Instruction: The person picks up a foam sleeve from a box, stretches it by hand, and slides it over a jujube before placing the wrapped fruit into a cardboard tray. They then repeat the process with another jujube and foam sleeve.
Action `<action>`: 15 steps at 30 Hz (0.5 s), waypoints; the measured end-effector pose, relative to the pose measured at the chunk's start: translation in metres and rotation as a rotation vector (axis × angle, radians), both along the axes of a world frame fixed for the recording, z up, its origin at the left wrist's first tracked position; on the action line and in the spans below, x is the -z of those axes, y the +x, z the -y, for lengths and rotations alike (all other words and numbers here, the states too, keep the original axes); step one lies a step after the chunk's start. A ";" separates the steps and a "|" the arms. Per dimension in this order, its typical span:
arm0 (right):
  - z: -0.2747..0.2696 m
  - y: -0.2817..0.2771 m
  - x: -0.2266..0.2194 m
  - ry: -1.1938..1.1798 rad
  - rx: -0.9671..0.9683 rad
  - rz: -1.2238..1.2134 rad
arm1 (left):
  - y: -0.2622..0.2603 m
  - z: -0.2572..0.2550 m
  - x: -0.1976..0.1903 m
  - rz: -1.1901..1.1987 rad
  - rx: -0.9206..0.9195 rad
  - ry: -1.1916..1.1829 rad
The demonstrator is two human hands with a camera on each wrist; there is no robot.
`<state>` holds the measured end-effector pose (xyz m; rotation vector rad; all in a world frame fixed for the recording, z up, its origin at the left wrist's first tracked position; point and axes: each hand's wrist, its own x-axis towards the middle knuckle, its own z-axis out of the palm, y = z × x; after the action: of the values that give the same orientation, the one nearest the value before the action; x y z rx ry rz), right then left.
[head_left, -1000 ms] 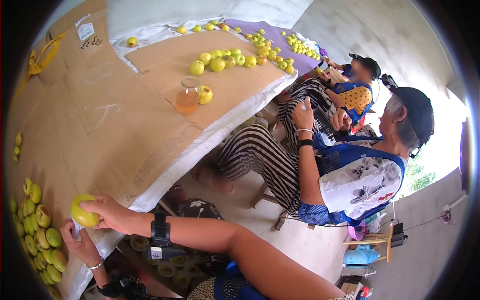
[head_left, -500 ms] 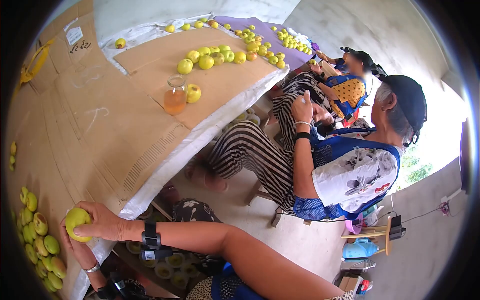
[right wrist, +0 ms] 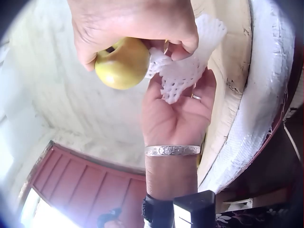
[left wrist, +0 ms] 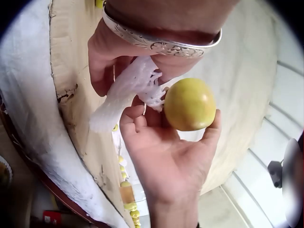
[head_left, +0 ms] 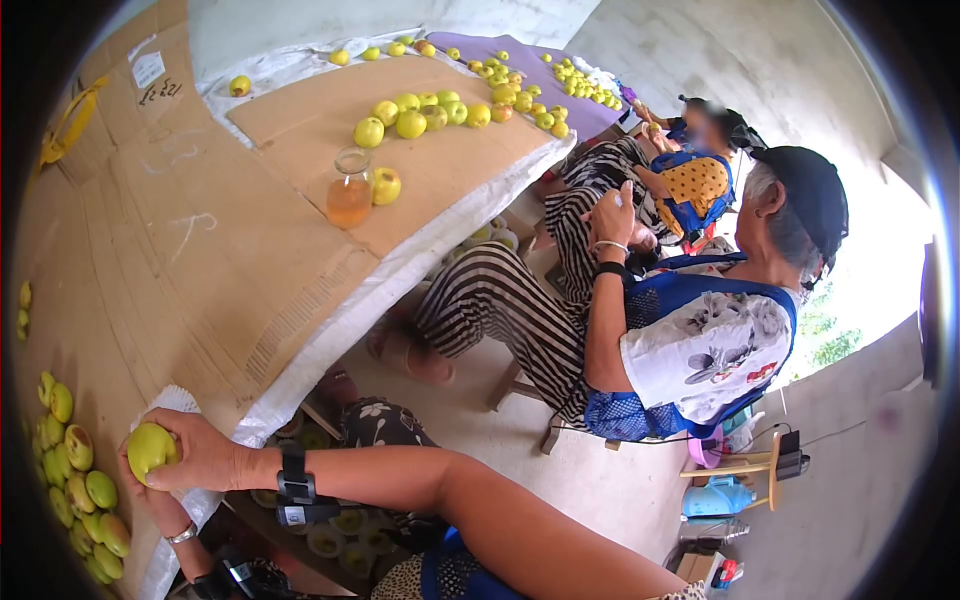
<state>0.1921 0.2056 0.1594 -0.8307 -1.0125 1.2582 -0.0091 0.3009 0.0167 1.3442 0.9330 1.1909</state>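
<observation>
My right hand [head_left: 208,452] holds a yellow-green apple [head_left: 152,453] between thumb and fingers, over the table's near edge. My left hand [head_left: 165,508], with a silver bangle at its wrist, is just below it. A white foam fruit net [left wrist: 126,92] hangs from between the fingers of my left hand in the left wrist view. The net's fringed end reaches the apple's side there. In the right wrist view, curled right fingers touch the net [right wrist: 187,71] above the left palm. In the head view, part of the net shows behind the right hand.
A pile of apples [head_left: 75,470] lies on the cardboard-covered table [head_left: 210,280] beside my hands. Farther off stand a glass jar [head_left: 349,195] of amber liquid and a row of apples [head_left: 410,124]. A person [head_left: 700,340] sits to the right, with another beyond. Netted apples [head_left: 340,545] sit below the table edge.
My right hand and its apple have come down slightly over my left hand. The white net, earlier below the apple, now shows beyond the right hand. The head view has shifted a little.
</observation>
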 end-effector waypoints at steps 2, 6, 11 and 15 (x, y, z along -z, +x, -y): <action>0.000 -0.002 0.008 0.036 0.075 0.078 | -0.001 -0.002 -0.002 -0.022 0.043 0.056; -0.008 -0.007 0.020 0.078 0.171 0.186 | -0.006 -0.007 0.007 -0.197 0.083 0.146; -0.010 -0.010 0.021 0.101 0.205 0.193 | 0.008 0.015 -0.004 -0.319 -0.090 0.030; -0.008 -0.002 0.011 0.089 0.181 0.126 | -0.013 -0.005 0.031 -0.360 -0.067 0.073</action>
<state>0.1904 0.2138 0.1480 -0.9200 -1.0607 1.0109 -0.0222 0.3062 -0.0146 1.6311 1.2056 1.0595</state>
